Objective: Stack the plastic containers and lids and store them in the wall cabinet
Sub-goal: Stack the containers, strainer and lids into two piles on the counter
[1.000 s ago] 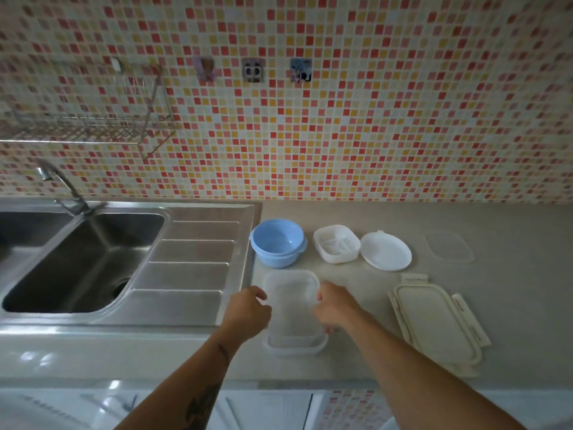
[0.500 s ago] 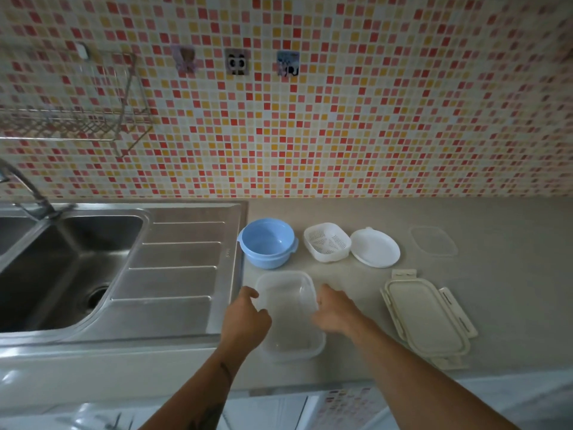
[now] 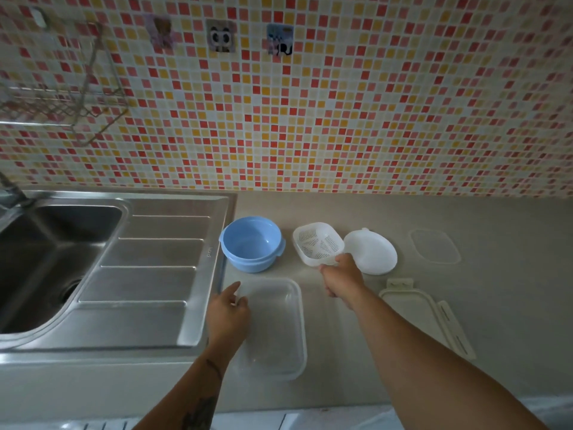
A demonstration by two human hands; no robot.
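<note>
R hand (image 3: 341,274) is pinching the near rim of the small white perforated plastic basket (image 3: 317,243) w/ fingers closed on it, L hand (image 3: 228,311) is steadying the clear rectangular plastic container (image 3: 276,324) w/ loosely spread fingers on the beige countertop (image 3: 496,305), so lifting the basket level & lowering it centred into the container is prob best.

We've got a pale blue bowl (image 3: 251,243) here; right of the bowl a white slotted strainer basket (image 3: 317,245) and white lid (image 3: 372,251); behind the bowl, red-orange-yellow mosaic tiles (image 3: 341,119).

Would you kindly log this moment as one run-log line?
left hand: on clear container rim | right hand: gripping white strainer basket | blue bowl: untouched
</note>
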